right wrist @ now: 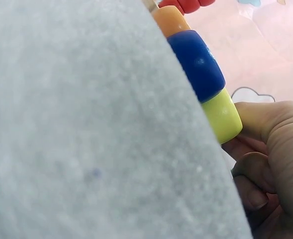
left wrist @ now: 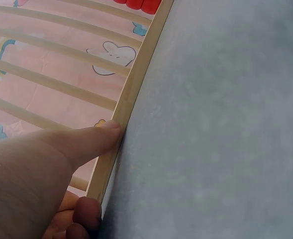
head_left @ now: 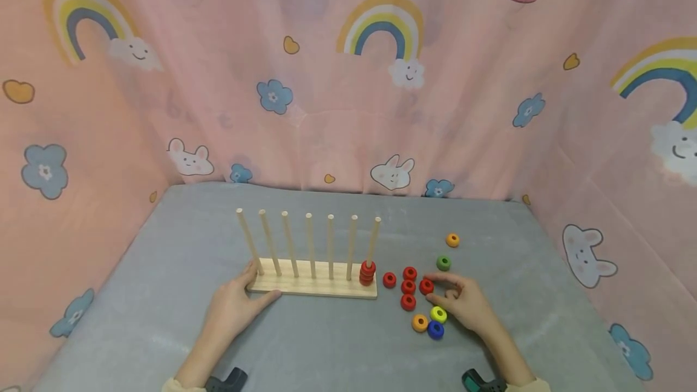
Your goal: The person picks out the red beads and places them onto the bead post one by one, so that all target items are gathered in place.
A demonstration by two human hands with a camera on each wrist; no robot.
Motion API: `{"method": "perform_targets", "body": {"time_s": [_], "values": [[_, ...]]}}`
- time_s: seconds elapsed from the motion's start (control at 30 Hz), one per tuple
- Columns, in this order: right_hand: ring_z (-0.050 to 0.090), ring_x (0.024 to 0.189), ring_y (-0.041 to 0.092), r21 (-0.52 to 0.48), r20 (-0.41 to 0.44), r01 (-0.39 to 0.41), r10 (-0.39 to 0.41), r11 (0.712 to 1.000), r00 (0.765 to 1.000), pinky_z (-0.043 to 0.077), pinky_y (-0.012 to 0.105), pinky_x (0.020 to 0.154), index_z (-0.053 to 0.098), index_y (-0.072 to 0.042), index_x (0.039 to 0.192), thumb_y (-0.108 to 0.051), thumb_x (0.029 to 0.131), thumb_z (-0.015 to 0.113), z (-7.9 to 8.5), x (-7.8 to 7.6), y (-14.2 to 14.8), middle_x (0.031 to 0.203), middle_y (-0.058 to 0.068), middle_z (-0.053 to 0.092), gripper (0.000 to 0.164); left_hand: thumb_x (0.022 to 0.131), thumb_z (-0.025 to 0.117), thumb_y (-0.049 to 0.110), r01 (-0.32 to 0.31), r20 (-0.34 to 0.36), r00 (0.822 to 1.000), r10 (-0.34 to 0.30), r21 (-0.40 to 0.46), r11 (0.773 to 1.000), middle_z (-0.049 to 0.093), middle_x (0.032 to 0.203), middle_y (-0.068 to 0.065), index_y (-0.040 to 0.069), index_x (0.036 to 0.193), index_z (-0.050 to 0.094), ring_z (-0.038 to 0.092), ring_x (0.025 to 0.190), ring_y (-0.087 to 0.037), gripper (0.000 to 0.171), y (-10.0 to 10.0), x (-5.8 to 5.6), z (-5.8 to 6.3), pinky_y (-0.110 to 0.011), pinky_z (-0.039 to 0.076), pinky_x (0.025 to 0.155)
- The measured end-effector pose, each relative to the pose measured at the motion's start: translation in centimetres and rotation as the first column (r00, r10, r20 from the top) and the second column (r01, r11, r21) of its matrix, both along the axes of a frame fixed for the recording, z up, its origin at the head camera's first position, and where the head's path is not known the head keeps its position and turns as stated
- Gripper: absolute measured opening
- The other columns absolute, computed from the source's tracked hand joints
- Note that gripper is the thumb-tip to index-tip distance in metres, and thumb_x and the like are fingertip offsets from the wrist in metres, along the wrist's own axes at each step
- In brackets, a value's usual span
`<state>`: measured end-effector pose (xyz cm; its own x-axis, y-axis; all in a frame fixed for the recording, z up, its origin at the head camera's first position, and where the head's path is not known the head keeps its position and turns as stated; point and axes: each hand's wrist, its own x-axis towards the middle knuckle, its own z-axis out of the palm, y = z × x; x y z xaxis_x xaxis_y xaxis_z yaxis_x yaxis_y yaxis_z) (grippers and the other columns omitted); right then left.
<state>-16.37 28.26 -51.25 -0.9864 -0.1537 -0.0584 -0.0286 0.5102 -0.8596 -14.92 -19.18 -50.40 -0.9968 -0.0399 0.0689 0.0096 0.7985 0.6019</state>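
Note:
My left hand (head_left: pixel 233 304) grips the left end of a wooden peg board (head_left: pixel 321 288), its thumb (left wrist: pixel 99 142) along the front edge and the other fingers round the end. Several upright pegs stand in a row on the board, and a short stack of red rings (head_left: pixel 367 273) sits on the rightmost one. To the right of the board, my right hand (head_left: pixel 463 304) pinches a red ring (head_left: pixel 426 286) between thumb and index finger, low over the table. That ring is hidden in the right wrist view, behind a yellow ring (right wrist: pixel 223 119) and a blue ring (right wrist: pixel 198 64).
Loose red rings (head_left: pixel 408 287) lie between the board and my right hand. Nearer me are an orange ring (head_left: pixel 420 322) and the yellow and blue ones. Farther back lie a green ring (head_left: pixel 443 263) and another orange ring (head_left: pixel 452 240). A pink patterned curtain (head_left: pixel 327 132) surrounds the grey table (head_left: pixel 327 349).

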Motion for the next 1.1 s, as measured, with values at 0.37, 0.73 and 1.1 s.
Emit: {"method": "perform_targets", "body": {"time_s": [0.37,0.73,1.1], "values": [[0.027,0.042,0.005,0.033,0.036,0.027,-0.028,0.999,0.999,0.027,0.021,0.042,0.075,-0.004,0.129,-0.019,0.092,0.084,0.31,0.10,-0.33,0.049,-0.008,0.037,0.041,0.085,0.088,0.052,-0.001,-0.010,1.000,0.001,0.008,1.000,0.054,0.154,-0.020,-0.004,0.149,0.056,0.074,0.108,-0.042,0.091,0.03,0.06,0.15,-0.049,0.059,0.075],[0.027,0.042,0.005,0.033,0.035,0.043,-0.044,0.999,0.998,0.026,0.020,0.043,0.075,-0.004,0.128,-0.019,0.092,0.085,0.36,0.06,-0.43,0.050,-0.007,0.036,0.041,0.085,0.087,0.051,0.008,-0.030,1.000,-0.008,0.011,1.000,0.053,0.155,-0.020,-0.005,0.149,0.056,0.064,0.126,-0.048,0.090,-0.01,0.06,0.00,-0.058,0.059,0.089],[0.028,0.043,0.004,0.016,0.015,0.042,-0.042,0.999,0.999,0.028,0.021,0.042,0.074,-0.005,0.127,-0.021,0.093,0.084,0.27,0.16,-0.43,0.057,-0.005,0.046,0.040,0.086,0.087,0.049,0.005,-0.022,1.000,-0.004,0.012,1.000,0.053,0.155,-0.020,-0.004,0.150,0.055,0.063,0.127,-0.048,0.089,0.00,-0.12,-0.09,-0.059,0.058,0.090]]}}
